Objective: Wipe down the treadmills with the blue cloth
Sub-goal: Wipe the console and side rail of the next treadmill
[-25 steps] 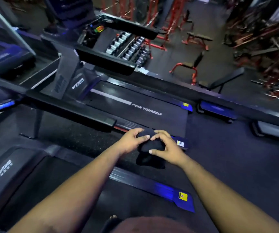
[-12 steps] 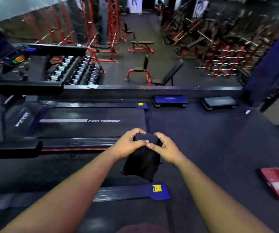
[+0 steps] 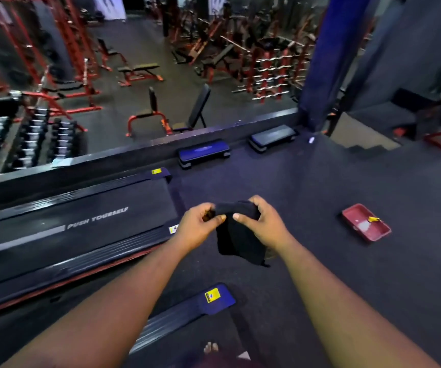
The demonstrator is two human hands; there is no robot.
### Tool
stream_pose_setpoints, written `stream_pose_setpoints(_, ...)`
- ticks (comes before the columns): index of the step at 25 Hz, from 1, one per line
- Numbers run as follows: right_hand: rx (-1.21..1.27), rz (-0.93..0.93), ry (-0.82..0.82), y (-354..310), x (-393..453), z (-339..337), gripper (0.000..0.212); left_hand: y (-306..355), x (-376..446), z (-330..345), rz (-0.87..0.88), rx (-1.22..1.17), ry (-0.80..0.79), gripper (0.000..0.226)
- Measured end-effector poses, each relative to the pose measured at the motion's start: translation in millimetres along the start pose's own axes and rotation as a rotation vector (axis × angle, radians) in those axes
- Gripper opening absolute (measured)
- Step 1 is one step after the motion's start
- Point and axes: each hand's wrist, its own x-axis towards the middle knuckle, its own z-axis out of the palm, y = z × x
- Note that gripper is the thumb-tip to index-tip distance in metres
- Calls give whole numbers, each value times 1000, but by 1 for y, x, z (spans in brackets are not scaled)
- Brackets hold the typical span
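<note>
Gaze swung right since a second ago, off the treadmill (image 3: 81, 229) console toward open floor. Left hand (image 3: 197, 227) and right hand (image 3: 264, 224) both pinching the dark, probably blue, cloth (image 3: 238, 235), dangling in mid-air. No wiping yet; likely refolding.

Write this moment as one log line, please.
left hand: pinches cloth | right hand: grips cloth | cloth: hanging, off treadmill | wiping: none now

Single head-worn wide-angle view, angled forward and down, close over outstretched forearms and gym floor (image 3: 320, 261).
</note>
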Motion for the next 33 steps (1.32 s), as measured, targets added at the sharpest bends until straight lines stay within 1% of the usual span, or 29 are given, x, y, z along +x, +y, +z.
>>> stream_pose_setpoints(3, -101, 67, 106, 26, 5, -39, 33, 6, 43, 39, 40, 29, -98, 29)
stream_pose_setpoints(6, -168, 87, 179, 43, 7, -72, 30, 24, 75, 78, 72, 15, -209, 36)
stream_pose_setpoints(8, -196, 105, 226, 54, 7, -90, 28, 38, 90, 102, 127, 28, -305, 43)
stream_pose_setpoints(9, -210, 113, 246, 59, 6, -97, 28, 44, 96, 113, 153, 53, -342, 42)
stream_pose_setpoints(12, -294, 108, 281, 80, 3, -129, 32, 58, 114, 141, 208, 155, -357, 24)
stream_pose_setpoints(14, -376, 123, 271, 97, 3, -152, 35, 66, 126, 157, 218, 221, -351, 24)
stream_pose_setpoints(15, -425, 150, 246, 107, 5, -162, 36, 66, 133, 165, 228, 247, -346, 27)
stream_pose_setpoints(17, -538, 190, 163, 136, 10, -182, 39, 64, 147, 185, 250, 299, -342, 22)
stream_pose_setpoints(19, -610, 168, 126, 178, 18, -197, 39, 49, 161, 218, 247, 341, -295, 17)
stream_pose_setpoints(21, -520, 132, 167, 242, 32, -205, 35, 14, 180, 267, 245, 298, -206, 17)
stream_pose_setpoints(24, -239, 71, 309, 357, 48, -198, 25, -58, 198, 359, 264, 128, -2, 23)
stream_pose_setpoints(26, -101, 54, 360, 416, 44, -199, 25, -84, 193, 415, 235, 44, 60, 24)
stream_pose_setpoints(28, -27, 70, 385, 437, 31, -213, 29, -74, 182, 440, 170, -2, 57, 23)
stream_pose_setpoints(31, -17, 134, 428, 434, 15, -243, 36, -41, 181, 457, 140, -28, 49, 22)
stream_pose_setpoints(33, -30, 237, 401, 434, 19, -257, 40, -31, 188, 465, 109, -56, 57, 22)
